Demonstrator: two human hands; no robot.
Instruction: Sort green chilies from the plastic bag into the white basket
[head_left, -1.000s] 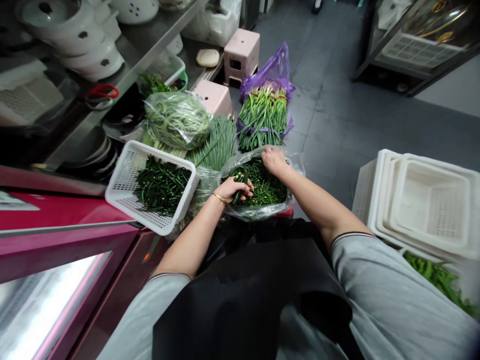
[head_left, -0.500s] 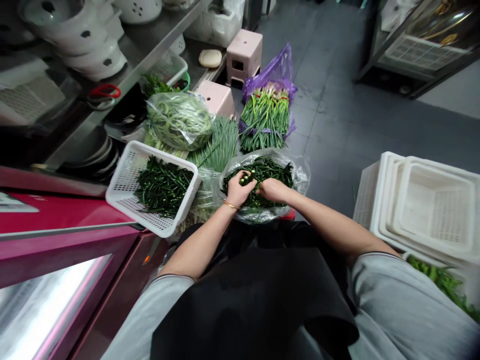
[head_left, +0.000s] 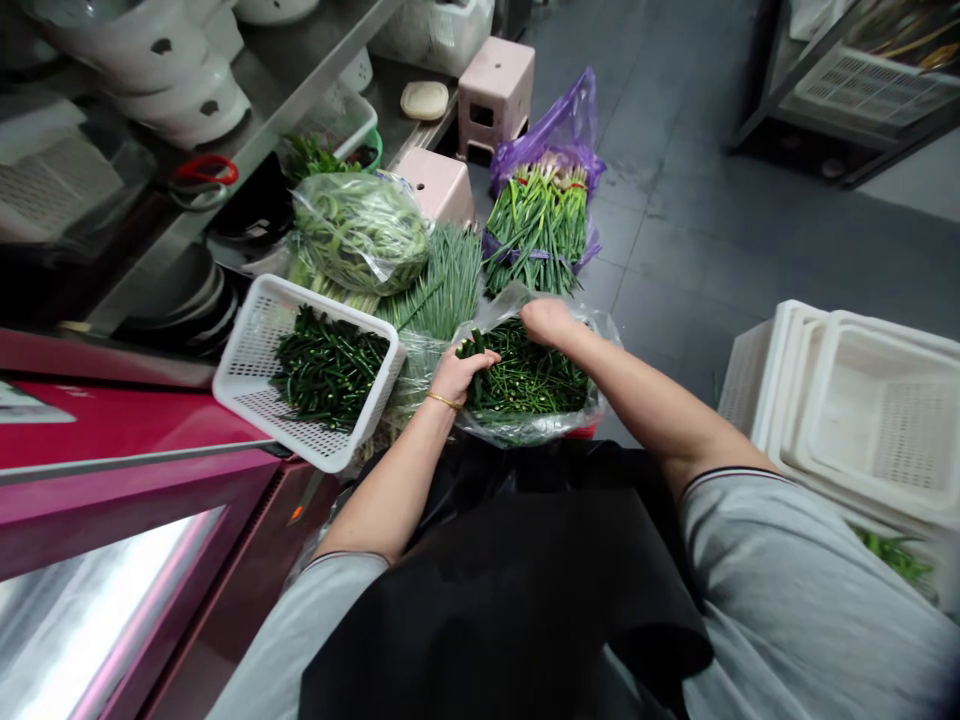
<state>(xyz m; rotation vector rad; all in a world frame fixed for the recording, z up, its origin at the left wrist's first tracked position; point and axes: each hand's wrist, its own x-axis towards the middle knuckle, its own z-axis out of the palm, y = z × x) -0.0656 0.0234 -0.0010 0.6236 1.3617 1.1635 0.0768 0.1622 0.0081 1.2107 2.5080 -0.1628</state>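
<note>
A clear plastic bag [head_left: 514,432], its mouth spread wide, holds a heap of long dark green chili peppers [head_left: 529,375] in front of me. At the bag's left side my left hand [head_left: 451,378] is closed round a few peppers [head_left: 474,346], its thumb pointing right across the heap. My right hand [head_left: 547,322] is curled over the far part of the heap, fingers down and hidden; what it grips, if anything, I cannot make out. To the left, a tilted white perforated basket [head_left: 251,395] contains more dark green peppers [head_left: 330,365].
Beyond the bag lie scallions [head_left: 536,225] in purple plastic and bundled thin green stalks [head_left: 450,280]. A bag of pale green vegetables [head_left: 360,230] rests behind the basket. Pink stools [head_left: 495,90] stand further back. Stacked white baskets [head_left: 881,420] are at right, a red-and-pink cabinet [head_left: 127,410] at left.
My left hand has shifted left with its peppers, toward the bag's edge. My right hand has moved away from it, to the far side of the heap.
</note>
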